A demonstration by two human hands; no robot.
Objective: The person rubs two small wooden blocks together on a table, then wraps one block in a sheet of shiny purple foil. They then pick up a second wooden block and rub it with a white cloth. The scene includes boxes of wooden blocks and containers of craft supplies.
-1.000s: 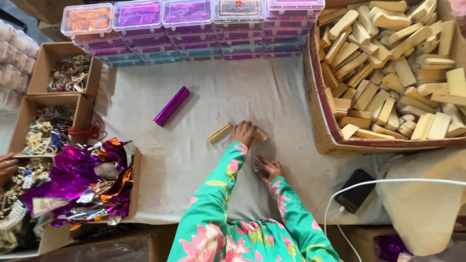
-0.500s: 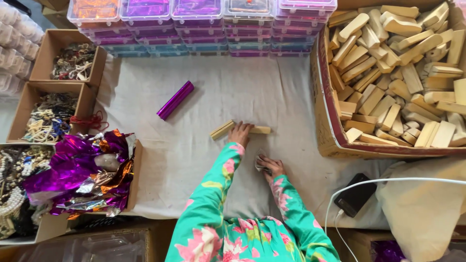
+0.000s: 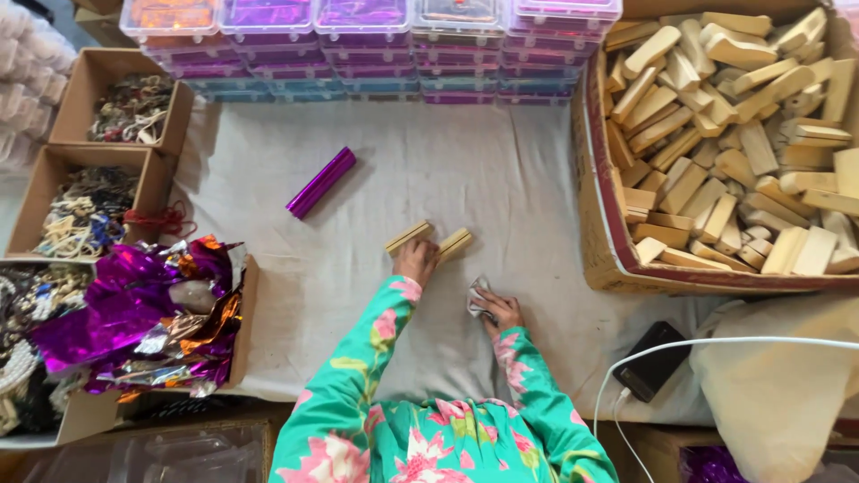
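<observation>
A: How are the hands placed?

B: The left hand (image 3: 416,260) reaches far over the cloth (image 3: 501,179), fingers curled down on two wooden blocks (image 3: 429,240) lying end to end near the cloth's middle. The right hand (image 3: 501,310) rests nearer, closed around a small crumpled rag (image 3: 477,298). Both sleeves are green with flowers.

A: What lies around them?

B: A purple foil roll (image 3: 320,182) lies to the far left, apart from the blocks. A big carton of wooden blocks (image 3: 598,224) fills the right side. Stacked clear bins (image 3: 376,36) line the far edge. On the left are cartons of beads and cords (image 3: 85,197), then a heap of purple foil (image 3: 134,313).

A: And the room to move?

B: Open cloth lies between the blocks and the bins, and between the hands and the carton. A dark phone (image 3: 653,360) with a white cable (image 3: 716,344) sits at the near right edge.
</observation>
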